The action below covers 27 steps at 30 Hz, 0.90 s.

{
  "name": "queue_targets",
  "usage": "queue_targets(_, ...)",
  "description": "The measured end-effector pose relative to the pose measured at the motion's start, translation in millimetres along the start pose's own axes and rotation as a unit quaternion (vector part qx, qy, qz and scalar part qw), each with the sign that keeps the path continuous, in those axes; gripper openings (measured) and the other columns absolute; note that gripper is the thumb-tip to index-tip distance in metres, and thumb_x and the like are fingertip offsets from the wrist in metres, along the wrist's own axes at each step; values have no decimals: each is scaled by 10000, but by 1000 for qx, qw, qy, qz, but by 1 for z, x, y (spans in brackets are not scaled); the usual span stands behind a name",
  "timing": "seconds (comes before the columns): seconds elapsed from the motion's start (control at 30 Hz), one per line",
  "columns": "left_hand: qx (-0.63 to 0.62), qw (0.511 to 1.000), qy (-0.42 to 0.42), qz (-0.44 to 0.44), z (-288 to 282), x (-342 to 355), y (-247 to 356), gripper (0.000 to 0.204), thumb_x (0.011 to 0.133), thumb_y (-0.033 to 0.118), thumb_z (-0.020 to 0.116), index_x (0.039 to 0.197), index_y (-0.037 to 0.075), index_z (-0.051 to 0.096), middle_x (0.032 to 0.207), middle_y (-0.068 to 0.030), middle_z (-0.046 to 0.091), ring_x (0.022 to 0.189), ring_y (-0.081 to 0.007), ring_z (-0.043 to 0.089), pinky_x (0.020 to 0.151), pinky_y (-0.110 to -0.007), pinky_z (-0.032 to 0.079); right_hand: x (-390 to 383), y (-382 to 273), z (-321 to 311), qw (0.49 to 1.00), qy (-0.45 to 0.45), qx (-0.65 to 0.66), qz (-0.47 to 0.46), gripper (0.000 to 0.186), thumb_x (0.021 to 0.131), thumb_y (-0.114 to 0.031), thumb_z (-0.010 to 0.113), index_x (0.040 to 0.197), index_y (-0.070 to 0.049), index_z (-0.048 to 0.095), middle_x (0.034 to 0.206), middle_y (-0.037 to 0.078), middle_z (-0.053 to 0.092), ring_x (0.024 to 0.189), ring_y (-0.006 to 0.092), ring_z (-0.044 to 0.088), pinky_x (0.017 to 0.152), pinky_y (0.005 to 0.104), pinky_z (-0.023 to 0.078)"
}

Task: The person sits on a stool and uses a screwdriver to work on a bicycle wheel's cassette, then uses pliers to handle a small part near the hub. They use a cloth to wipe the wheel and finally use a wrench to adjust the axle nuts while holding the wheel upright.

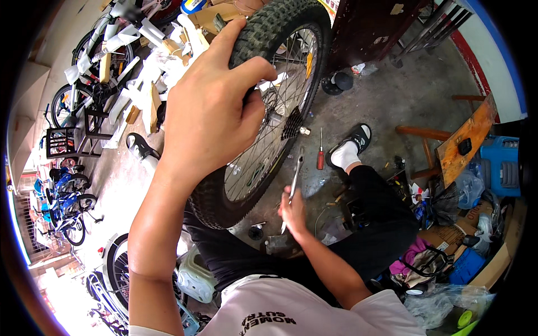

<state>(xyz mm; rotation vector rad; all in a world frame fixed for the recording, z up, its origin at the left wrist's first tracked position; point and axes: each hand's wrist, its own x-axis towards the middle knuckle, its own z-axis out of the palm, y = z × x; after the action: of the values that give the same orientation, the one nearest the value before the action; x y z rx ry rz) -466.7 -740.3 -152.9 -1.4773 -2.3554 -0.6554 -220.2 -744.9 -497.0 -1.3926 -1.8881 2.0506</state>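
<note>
A bicycle wheel with a knobby black tire [269, 31] stands upright between my legs. My left hand [216, 109] is closed over the near side of the tire, with its fingers curled toward the spokes. Black cassette sprockets [291, 124] sit at the hub, and a small silver metal piece [304, 131] sticks out from their middle. In my right hand [293, 211] is a long silver wrench [295, 179], its head pointing up toward the cassette but apart from it. A red-handled screwdriver [320, 159] lies on the floor beside my right foot.
A wooden stool [468, 140] stands at right, near a blue case [506, 165]. Boxes, bags and a blue bin [469, 266] crowd the lower right. Wrapped bicycle frames and packing scraps [137, 92] pile up at upper left. Blue bicycles [73, 187] stand far left.
</note>
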Motion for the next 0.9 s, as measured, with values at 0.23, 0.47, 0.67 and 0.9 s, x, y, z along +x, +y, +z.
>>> queue_targets(0.23, -2, 1000, -23, 3, -9, -14, -10, 259, 754, -12, 679, 979, 102, 735, 1480, -232, 543, 1162, -416, 663, 917, -418, 540, -19, -31, -1, 988, 111, 10, -105, 126, 1072, -147, 520, 1102, -36, 571, 711, 83, 563, 617, 166, 562, 578, 363, 451)
queue_targets(0.47, 17, 999, -14, -34, -5, -8, -6, 247, 767, 1, 677, 986, 105, 727, 1474, -185, 560, 1160, -391, 663, 911, -413, 538, 18, -43, -8, 971, 164, -78, -157, 148, 1056, -179, 540, 1133, -58, 577, 779, 204, 639, 717, 433, 634, 670, 520, 467)
queue_targets(0.67, 8, 1000, -18, -24, -3, -7, -5, 233, 771, 0, 673, 974, 100, 727, 1465, -171, 570, 1142, -383, 671, 897, -414, 542, 25, -39, -6, 970, 159, -121, -140, 178, 1047, -193, 550, 1190, -88, 561, 760, 215, 661, 739, 464, 656, 671, 553, 471)
queue_targets(0.9, 12, 1000, -13, -20, -5, -6, -2, 245, 770, -3, 671, 983, 106, 728, 1474, -179, 564, 1137, -390, 670, 906, -419, 538, 24, -47, -2, 971, 104, -154, -148, 231, 1045, -187, 533, 1251, -89, 492, 770, 265, 665, 761, 504, 656, 673, 596, 467)
